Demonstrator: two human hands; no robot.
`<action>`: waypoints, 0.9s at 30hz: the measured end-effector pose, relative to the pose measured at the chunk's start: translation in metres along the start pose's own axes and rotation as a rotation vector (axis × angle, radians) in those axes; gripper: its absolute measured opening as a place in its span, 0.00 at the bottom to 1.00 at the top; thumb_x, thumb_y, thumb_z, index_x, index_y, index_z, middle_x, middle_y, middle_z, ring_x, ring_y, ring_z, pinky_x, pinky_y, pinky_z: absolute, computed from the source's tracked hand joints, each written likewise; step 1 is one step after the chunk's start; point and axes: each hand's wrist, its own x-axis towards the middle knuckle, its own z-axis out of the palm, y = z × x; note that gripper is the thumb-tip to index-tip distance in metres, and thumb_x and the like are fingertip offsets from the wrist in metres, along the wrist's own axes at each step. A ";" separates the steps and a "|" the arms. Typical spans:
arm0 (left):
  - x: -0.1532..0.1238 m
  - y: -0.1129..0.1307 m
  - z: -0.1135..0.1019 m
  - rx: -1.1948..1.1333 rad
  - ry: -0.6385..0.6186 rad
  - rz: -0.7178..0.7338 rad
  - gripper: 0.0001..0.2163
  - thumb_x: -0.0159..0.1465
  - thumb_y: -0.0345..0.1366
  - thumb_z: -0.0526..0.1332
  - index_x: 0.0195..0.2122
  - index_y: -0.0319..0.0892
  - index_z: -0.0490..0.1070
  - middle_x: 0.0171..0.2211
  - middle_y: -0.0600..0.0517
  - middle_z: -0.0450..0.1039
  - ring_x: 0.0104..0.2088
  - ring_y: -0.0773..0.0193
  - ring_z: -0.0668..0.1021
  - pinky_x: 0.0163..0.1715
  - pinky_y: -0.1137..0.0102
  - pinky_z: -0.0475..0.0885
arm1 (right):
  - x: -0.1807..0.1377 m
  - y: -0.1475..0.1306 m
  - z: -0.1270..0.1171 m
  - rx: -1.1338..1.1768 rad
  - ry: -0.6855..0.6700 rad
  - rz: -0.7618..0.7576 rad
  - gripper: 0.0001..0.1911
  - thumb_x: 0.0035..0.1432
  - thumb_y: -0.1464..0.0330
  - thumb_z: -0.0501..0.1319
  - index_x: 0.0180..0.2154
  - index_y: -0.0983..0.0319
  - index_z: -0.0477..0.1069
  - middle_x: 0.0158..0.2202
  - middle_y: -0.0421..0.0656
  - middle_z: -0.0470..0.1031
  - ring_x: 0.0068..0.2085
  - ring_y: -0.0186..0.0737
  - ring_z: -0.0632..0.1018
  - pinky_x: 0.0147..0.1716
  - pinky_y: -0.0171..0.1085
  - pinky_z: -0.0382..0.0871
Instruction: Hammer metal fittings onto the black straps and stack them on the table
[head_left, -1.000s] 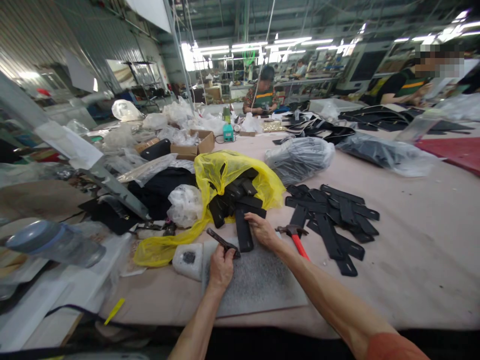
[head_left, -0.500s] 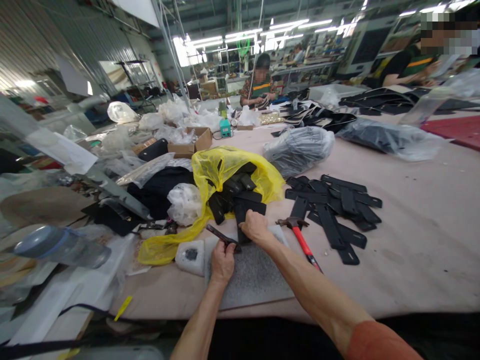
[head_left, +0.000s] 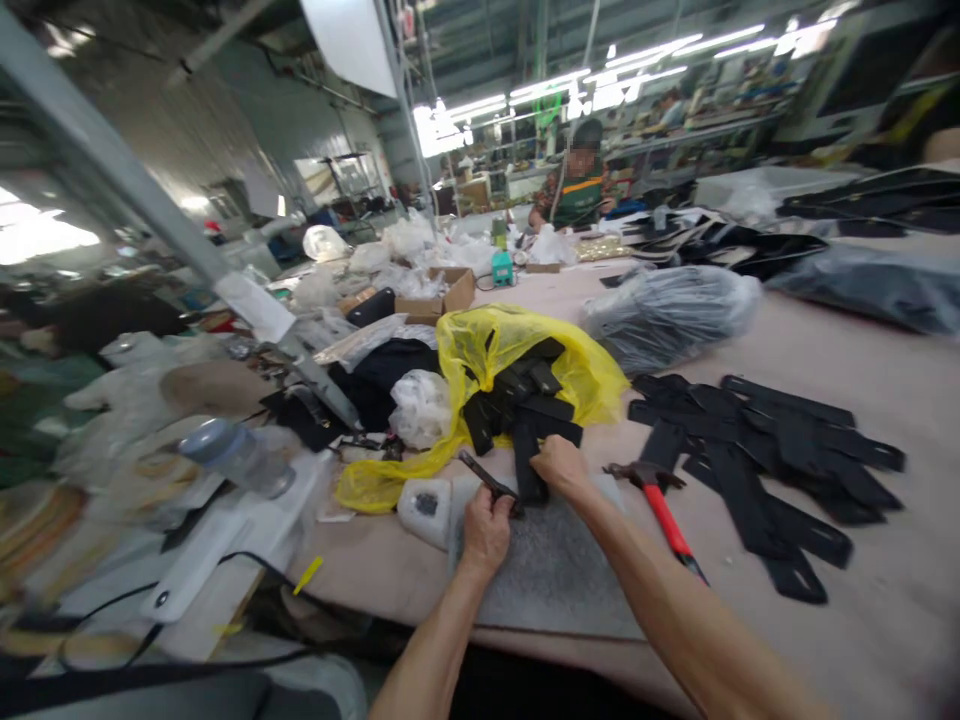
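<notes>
Head view: left hand (head_left: 487, 530) grips dark tool (head_left: 480, 470), axis slanting far-left; right hand (head_left: 564, 466) curled.

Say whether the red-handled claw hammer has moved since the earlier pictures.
No. Judged against the pile of flat black strips, the red-handled claw hammer keeps its place at the left side; the camera view shifted.

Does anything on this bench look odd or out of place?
The white block bears a dark patch, unlike its otherwise pale surface. Black strips lie askew, crisscrossed beside the red-handled hammer. I see no obvious spill.
</notes>
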 end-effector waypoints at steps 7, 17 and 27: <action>-0.002 0.004 0.002 -0.038 0.022 0.004 0.06 0.60 0.30 0.58 0.37 0.41 0.73 0.31 0.50 0.77 0.33 0.61 0.76 0.34 0.70 0.68 | 0.000 0.005 0.007 -0.028 0.013 -0.106 0.16 0.56 0.70 0.55 0.42 0.67 0.77 0.42 0.62 0.79 0.47 0.57 0.80 0.41 0.43 0.71; -0.002 0.002 0.003 -0.051 0.022 0.015 0.06 0.60 0.31 0.57 0.36 0.41 0.73 0.31 0.50 0.77 0.32 0.61 0.77 0.34 0.70 0.67 | 0.003 0.003 0.009 0.058 -0.007 -0.134 0.14 0.52 0.73 0.56 0.37 0.69 0.78 0.40 0.63 0.79 0.45 0.57 0.80 0.38 0.41 0.69; 0.003 -0.002 0.001 0.023 0.004 0.028 0.06 0.61 0.35 0.57 0.34 0.41 0.72 0.29 0.50 0.77 0.33 0.60 0.78 0.33 0.71 0.67 | 0.001 0.012 -0.012 0.333 0.107 -0.179 0.11 0.51 0.71 0.56 0.36 0.65 0.74 0.35 0.47 0.78 0.38 0.40 0.77 0.34 0.33 0.65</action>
